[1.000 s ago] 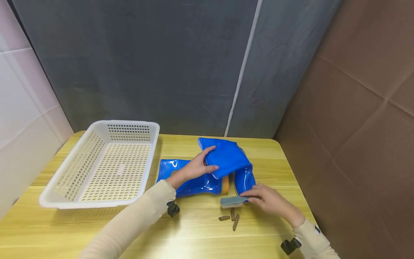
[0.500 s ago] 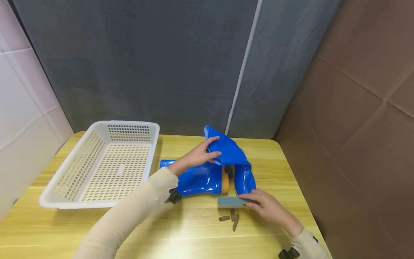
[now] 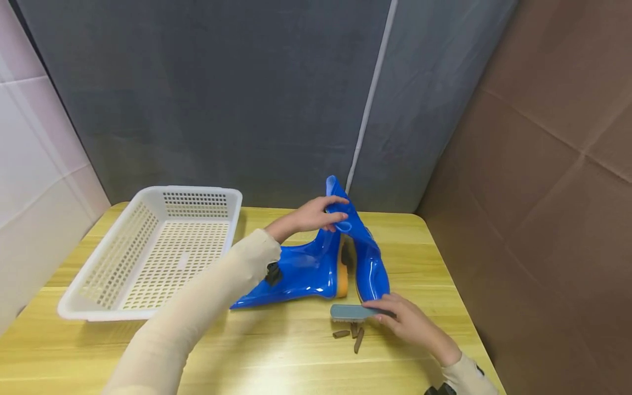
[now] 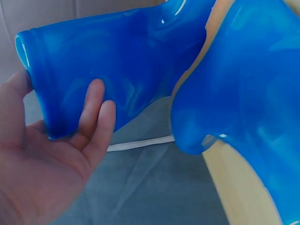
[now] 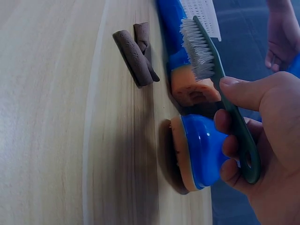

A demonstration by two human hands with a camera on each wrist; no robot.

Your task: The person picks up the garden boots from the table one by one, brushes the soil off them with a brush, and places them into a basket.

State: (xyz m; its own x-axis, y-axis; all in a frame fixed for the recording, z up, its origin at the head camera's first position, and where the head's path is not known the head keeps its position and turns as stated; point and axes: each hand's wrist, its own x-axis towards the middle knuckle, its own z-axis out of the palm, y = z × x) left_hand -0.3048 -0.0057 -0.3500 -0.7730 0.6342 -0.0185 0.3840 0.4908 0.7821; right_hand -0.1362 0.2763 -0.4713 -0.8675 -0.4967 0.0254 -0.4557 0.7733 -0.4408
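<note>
My left hand [image 3: 316,214] grips the rim of a blue rubber boot's shaft, fingers on the outside in the left wrist view. That boot [image 3: 371,271] stands on its orange sole with its toe toward me, and its shaft leans up and back. Left of it, a second blue boot [image 3: 306,274] lies on its side, orange sole facing right. A grey-green brush [image 3: 348,312] with pale bristles is in my right hand [image 3: 412,326], its handle held between thumb and curled fingers. Below the bristles, several short brown sticks [image 3: 359,340] lie on the table.
A white perforated plastic basket [image 3: 232,230] stands at the left of the wooden table [image 3: 286,362]. A dark grey panel [image 3: 222,109] rises behind the table, and a brown one [image 3: 553,181] borders its right side.
My left hand has moved up and right, raising the boot's drooping shaft toward upright. This uncovers more of the lying boot. The brush has shifted slightly down and left with my right hand.
</note>
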